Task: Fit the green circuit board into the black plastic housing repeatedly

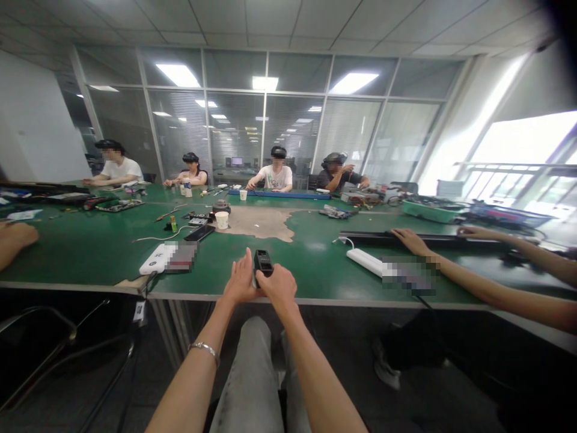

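Our left hand (pixel 238 278) and right hand (pixel 282 287) close together around a small black device (pixel 262 261) standing upright at the near edge of the green workbench (pixel 85 258), with a white power strip (pixel 153 260) to the left, a black phone (pixel 199 233) and paper cup (pixel 222 220) beyond, and a co-worker's hand (pixel 408 240) off to the right.

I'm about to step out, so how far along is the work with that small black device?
Nothing near the hands visibly looks finished. In hand: the left hand and right hand close around the small black device at the edge of the green workbench. Not yet touched: the white power strip lying to the left of the hands.
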{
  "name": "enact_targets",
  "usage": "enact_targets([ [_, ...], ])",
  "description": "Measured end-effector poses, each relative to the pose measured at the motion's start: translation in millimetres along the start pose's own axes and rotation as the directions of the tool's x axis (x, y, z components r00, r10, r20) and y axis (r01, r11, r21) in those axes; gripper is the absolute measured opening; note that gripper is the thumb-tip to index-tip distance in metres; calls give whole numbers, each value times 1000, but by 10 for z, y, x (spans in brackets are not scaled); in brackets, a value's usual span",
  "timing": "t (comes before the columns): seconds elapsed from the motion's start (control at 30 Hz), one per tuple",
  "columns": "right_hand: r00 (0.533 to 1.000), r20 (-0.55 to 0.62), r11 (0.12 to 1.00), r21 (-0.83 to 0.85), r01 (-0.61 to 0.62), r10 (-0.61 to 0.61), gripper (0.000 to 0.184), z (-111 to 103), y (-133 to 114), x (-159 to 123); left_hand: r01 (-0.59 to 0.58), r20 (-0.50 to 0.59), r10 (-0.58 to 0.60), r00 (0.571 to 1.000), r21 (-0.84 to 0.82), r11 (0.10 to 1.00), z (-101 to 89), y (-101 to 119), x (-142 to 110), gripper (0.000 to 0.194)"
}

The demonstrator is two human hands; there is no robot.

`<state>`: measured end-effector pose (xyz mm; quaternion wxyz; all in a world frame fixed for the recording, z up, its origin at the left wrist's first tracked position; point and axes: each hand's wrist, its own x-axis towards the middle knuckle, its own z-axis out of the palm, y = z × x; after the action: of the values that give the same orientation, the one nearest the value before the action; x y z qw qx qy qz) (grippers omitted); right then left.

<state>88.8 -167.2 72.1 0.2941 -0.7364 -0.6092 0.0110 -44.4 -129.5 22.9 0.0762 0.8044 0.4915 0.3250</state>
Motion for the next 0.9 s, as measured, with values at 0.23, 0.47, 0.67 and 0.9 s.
enact_targets([
  [0.23, 999, 9, 999, 9, 49, -49, 38, -13, 62, 24, 59, 27, -58, 998, -33, 998, -17, 37, 23, 127],
  [0.47, 996, 23, 996, 30, 85, -86, 34, 128, 149, -27, 35, 9, -36, 999, 33, 999, 31, -19, 42, 118],
  [0.67, 996, 0, 995, 44, 91, -91, 37, 171, 193, -58, 42, 20, -42, 999, 25, 999, 48, -41, 32, 113],
  [0.9, 991, -71, 988, 99, 119, -112, 34, 197, 170, -78, 51, 19, -51, 999, 19, 999, 57, -69, 55, 116],
])
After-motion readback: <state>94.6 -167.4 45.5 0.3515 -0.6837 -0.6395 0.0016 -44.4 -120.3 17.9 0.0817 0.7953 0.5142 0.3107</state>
